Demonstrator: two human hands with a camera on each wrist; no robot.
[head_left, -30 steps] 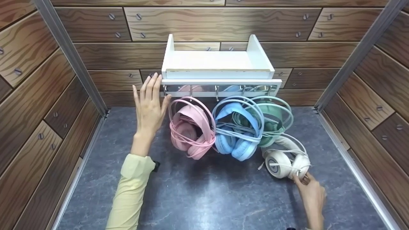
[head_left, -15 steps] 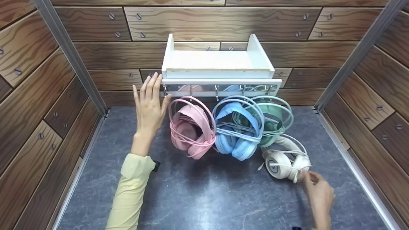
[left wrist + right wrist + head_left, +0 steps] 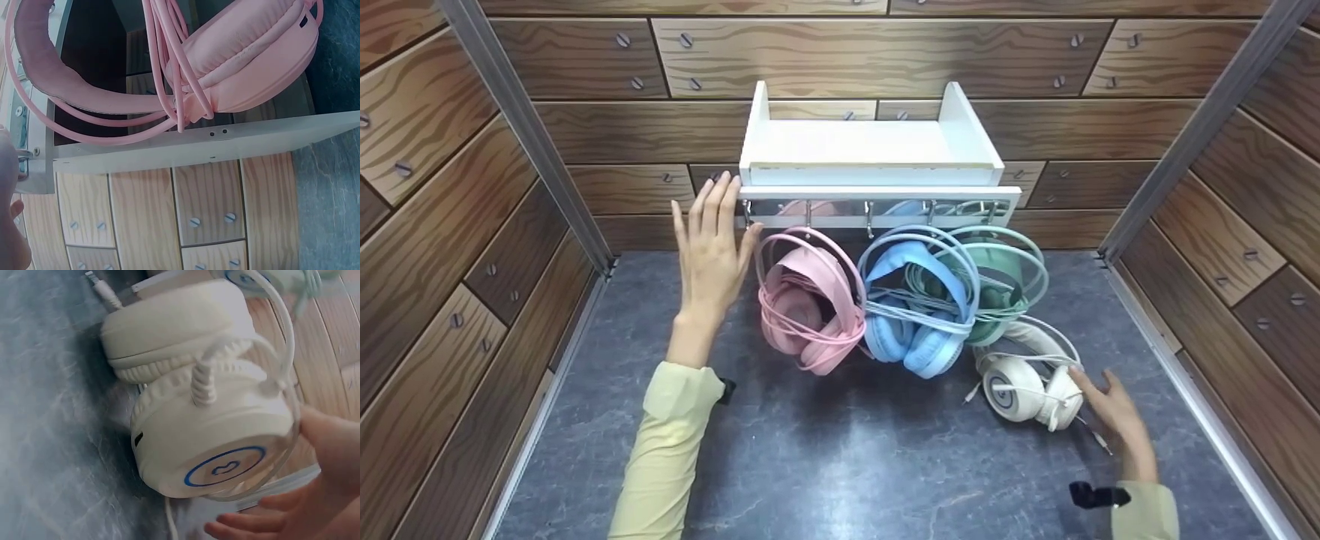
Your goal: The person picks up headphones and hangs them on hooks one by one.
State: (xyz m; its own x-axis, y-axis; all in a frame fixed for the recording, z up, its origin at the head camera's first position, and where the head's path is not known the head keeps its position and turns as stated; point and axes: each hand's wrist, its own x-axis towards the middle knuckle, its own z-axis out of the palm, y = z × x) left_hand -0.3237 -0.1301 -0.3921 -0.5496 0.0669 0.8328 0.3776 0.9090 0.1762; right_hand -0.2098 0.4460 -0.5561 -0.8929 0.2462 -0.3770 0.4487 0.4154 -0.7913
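Note:
My left hand (image 3: 709, 259) rests with straight fingers against the left end of a white hook rack (image 3: 877, 193). Beside it, pink headphones (image 3: 819, 271) hang below the hooks, their cable wrapped around them; they fill the top of the left wrist view. Blue headphones (image 3: 915, 255) and green headphones (image 3: 1003, 270) hang further right, the green ones partly behind the blue. White headphones (image 3: 1011, 386) are at the right end, cable wound round the ear cups. My right hand (image 3: 1114, 405) is at their right ear cup, fingers spread, thumb close to or touching it; other fingers stand apart.
Above the hooks the rack has a white shelf (image 3: 851, 139) with raised sides. Wood-patterned walls (image 3: 885, 56) enclose a dark marbled tabletop (image 3: 840, 457). A white cable plug (image 3: 1102, 442) sticks out beside the white headphones, near my right wrist.
My right hand has let go of the white cable below the ear cups, moved right and up to the ear cup's side, and spread its fingers. The left hand has stayed put.

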